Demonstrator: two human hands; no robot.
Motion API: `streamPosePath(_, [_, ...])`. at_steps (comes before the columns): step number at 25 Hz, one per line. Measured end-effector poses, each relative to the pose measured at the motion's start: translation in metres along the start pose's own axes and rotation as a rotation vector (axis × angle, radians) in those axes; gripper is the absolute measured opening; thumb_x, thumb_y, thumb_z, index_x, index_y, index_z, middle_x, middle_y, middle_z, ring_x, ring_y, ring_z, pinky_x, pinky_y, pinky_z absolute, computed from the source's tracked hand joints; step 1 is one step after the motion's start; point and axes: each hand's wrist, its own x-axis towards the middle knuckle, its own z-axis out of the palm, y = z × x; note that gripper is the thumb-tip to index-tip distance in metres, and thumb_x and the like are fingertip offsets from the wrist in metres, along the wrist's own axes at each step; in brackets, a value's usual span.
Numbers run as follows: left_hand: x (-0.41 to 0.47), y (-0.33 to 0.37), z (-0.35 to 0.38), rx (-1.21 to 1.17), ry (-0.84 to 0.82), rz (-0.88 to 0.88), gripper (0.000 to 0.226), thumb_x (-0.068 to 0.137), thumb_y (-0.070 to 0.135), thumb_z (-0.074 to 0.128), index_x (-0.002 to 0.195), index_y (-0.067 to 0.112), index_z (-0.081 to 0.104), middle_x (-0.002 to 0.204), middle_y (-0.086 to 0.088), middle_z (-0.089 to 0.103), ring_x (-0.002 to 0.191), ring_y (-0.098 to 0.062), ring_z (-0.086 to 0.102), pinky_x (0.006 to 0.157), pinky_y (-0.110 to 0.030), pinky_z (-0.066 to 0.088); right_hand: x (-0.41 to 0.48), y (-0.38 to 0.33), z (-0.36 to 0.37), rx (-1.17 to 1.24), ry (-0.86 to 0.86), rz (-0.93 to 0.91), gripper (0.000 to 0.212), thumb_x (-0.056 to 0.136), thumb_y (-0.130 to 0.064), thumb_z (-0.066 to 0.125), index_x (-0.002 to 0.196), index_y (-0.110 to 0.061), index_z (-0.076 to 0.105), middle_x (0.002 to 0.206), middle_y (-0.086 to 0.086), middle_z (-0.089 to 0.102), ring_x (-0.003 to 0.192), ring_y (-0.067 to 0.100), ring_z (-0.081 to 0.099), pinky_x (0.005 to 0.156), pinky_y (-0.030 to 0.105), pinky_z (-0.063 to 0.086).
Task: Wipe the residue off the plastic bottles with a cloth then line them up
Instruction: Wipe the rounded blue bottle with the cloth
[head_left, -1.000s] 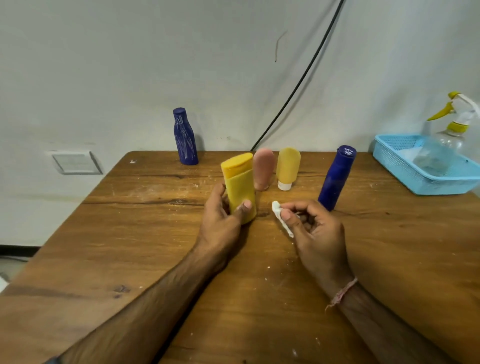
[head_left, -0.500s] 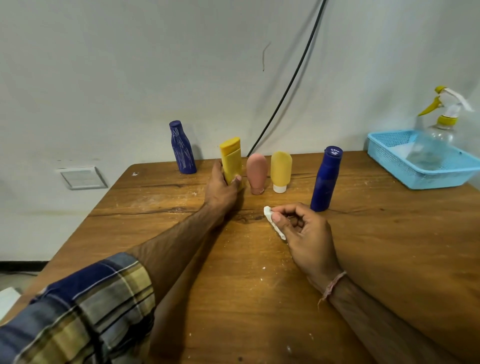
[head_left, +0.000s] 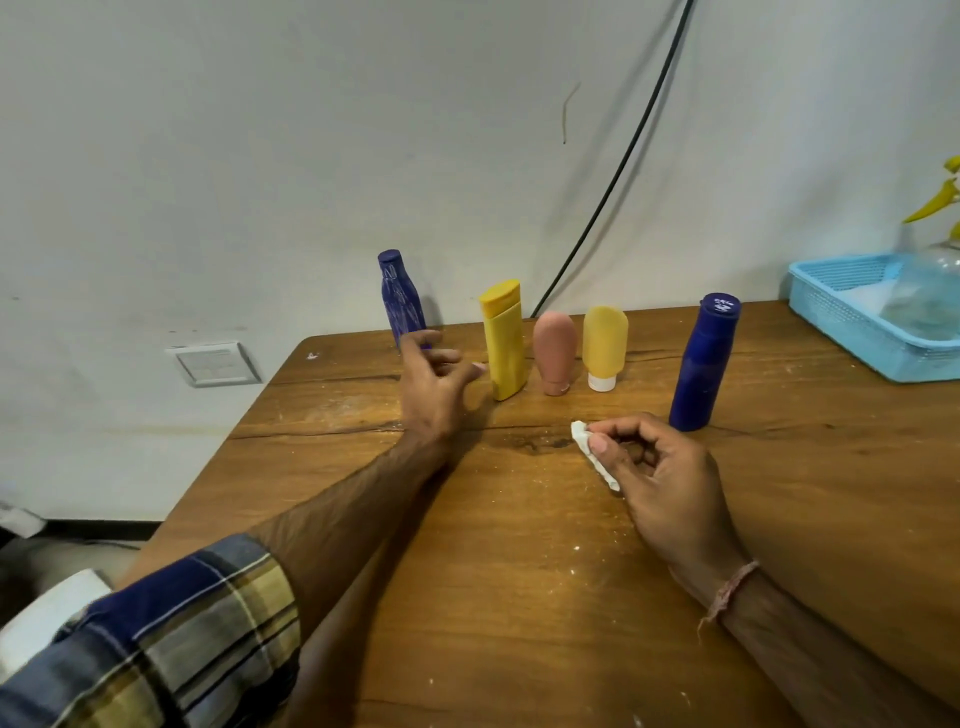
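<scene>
Near the back of the wooden table (head_left: 519, 571) stand a tall yellow bottle (head_left: 503, 340), a pink tube (head_left: 555, 351) and a small yellow tube (head_left: 604, 345) in a row. A dark blue bottle (head_left: 704, 361) stands to their right, nearer me. Another blue bottle (head_left: 399, 299), streaked with white, stands at the back left by the wall. My left hand (head_left: 434, 387) hovers just left of the tall yellow bottle, fingers spread and holding nothing. My right hand (head_left: 654, 478) rests on the table and pinches a small white cloth (head_left: 589, 454).
A light blue plastic basket (head_left: 852, 322) sits at the table's right back corner with a clear spray bottle (head_left: 935, 291) in it. A black cable (head_left: 613, 176) runs down the wall behind the bottles. White crumbs speckle the tabletop.
My left hand carried the tall yellow bottle back, stood it left of the pink tube, then let go and drew slightly left. My right hand kept the cloth.
</scene>
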Motion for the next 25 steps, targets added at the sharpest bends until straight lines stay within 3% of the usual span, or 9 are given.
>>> streamPosePath(2, [0.024, -0.007, -0.018, 0.058, 0.172, -0.023, 0.058, 0.076, 0.021, 0.079, 0.122, 0.018, 0.044, 0.112, -0.011, 0.060, 0.103, -0.026, 0.063, 0.089, -0.040, 0.056, 0.000, 0.000, 0.001, -0.014, -0.007, -0.010, 0.011, 0.090, -0.022, 0.070, 0.100, -0.028, 0.072, 0.102, -0.013, 0.071, 0.095, -0.006, 0.063, 0.072, 0.008, 0.052])
streamPosePath(4, [0.057, -0.014, -0.028, 0.229, 0.241, -0.087, 0.063, 0.079, 0.024, 0.081, 0.126, 0.016, 0.040, 0.119, -0.009, 0.055, 0.107, -0.027, 0.060, 0.090, -0.040, 0.057, 0.000, -0.001, 0.003, -0.013, -0.015, 0.001, 0.012, 0.090, -0.022, 0.070, 0.098, -0.030, 0.071, 0.101, -0.014, 0.071, 0.095, -0.007, 0.063, 0.071, 0.007, 0.052])
streamPosePath(7, [0.096, -0.023, -0.026, 0.380, 0.182, -0.187, 0.086, 0.073, 0.046, 0.086, 0.136, 0.019, 0.033, 0.124, -0.007, 0.052, 0.108, -0.027, 0.059, 0.091, -0.043, 0.057, 0.000, 0.001, 0.003, -0.007, -0.011, 0.015, 0.011, 0.088, -0.023, 0.071, 0.096, -0.030, 0.073, 0.096, -0.015, 0.072, 0.092, -0.005, 0.065, 0.071, 0.009, 0.053])
streamPosePath(11, [0.119, -0.027, -0.020, 0.440, 0.141, -0.241, 0.086, 0.076, 0.049, 0.084, 0.136, 0.018, 0.031, 0.117, -0.005, 0.052, 0.086, -0.020, 0.059, 0.069, -0.035, 0.053, 0.001, 0.005, 0.003, -0.018, -0.033, 0.013, 0.011, 0.088, -0.022, 0.072, 0.098, -0.027, 0.074, 0.094, -0.012, 0.073, 0.090, -0.004, 0.067, 0.071, 0.011, 0.055])
streamPosePath(13, [0.123, -0.027, -0.020, 0.399, 0.140, -0.268, 0.079, 0.079, 0.046, 0.082, 0.135, 0.019, 0.032, 0.121, -0.007, 0.055, 0.080, -0.018, 0.057, 0.062, -0.031, 0.048, 0.002, 0.006, 0.003, -0.015, -0.037, 0.014, 0.010, 0.088, -0.022, 0.073, 0.097, -0.027, 0.074, 0.094, -0.013, 0.073, 0.090, -0.004, 0.067, 0.072, 0.012, 0.055])
streamPosePath(18, [0.089, -0.019, -0.034, 0.143, 0.063, -0.188, 0.071, 0.082, 0.039, 0.081, 0.134, 0.020, 0.037, 0.123, -0.004, 0.057, 0.092, -0.016, 0.063, 0.066, -0.025, 0.050, 0.001, 0.004, 0.003, -0.014, -0.042, 0.015, 0.011, 0.089, -0.022, 0.072, 0.097, -0.028, 0.073, 0.095, -0.012, 0.073, 0.092, -0.004, 0.066, 0.071, 0.013, 0.056])
streamPosePath(20, [0.056, -0.012, -0.047, 0.017, -0.006, -0.192, 0.069, 0.079, 0.041, 0.083, 0.132, 0.019, 0.044, 0.120, -0.002, 0.061, 0.094, -0.017, 0.067, 0.069, -0.029, 0.056, 0.001, 0.004, 0.003, -0.006, -0.034, 0.015, 0.012, 0.088, -0.021, 0.072, 0.097, -0.029, 0.073, 0.096, -0.012, 0.073, 0.092, -0.003, 0.066, 0.071, 0.015, 0.056])
streamPosePath(25, [-0.048, 0.008, -0.080, -0.368, -0.228, -0.316, 0.058, 0.079, 0.035, 0.083, 0.122, 0.004, 0.062, 0.120, -0.020, 0.069, 0.096, -0.028, 0.072, 0.081, -0.036, 0.057, 0.000, 0.000, 0.004, 0.051, -0.051, 0.001, 0.014, 0.087, -0.019, 0.074, 0.096, -0.029, 0.074, 0.095, -0.012, 0.075, 0.092, 0.001, 0.068, 0.076, 0.015, 0.057])
